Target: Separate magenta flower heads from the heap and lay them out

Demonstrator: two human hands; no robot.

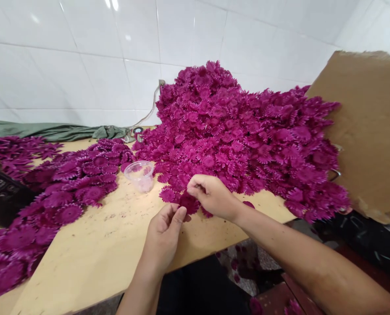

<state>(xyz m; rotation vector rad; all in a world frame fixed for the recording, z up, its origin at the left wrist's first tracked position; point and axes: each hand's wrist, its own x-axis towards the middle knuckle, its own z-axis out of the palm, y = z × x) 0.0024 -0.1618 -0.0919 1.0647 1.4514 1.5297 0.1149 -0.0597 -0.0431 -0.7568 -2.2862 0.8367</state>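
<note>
My left hand (pixel 166 229) pinches the edge of a magenta artificial flower (pixel 190 204) between thumb and fingers, low over the tabletop. Just above and to the right of that flower, my right hand (pixel 214 197) is closed in a pinch; whatever sits between its fingertips is too small or hidden to make out. Beyond both hands rises a large heap of magenta flower heads (pixel 211 131) with toothed petals. A clear plastic cup (pixel 141 177) stands to the left of the heap, apart from both hands.
Stacked rows of magenta flowers (pixel 70 188) run along the left of the wooden table (pixel 106 249), beside a dark box (pixel 4 192). A cardboard sheet (pixel 372 140) leans at the right. Green cloth (pixel 57 131) lies against the tiled wall (pixel 93 83). Fallen petals lie on the floor.
</note>
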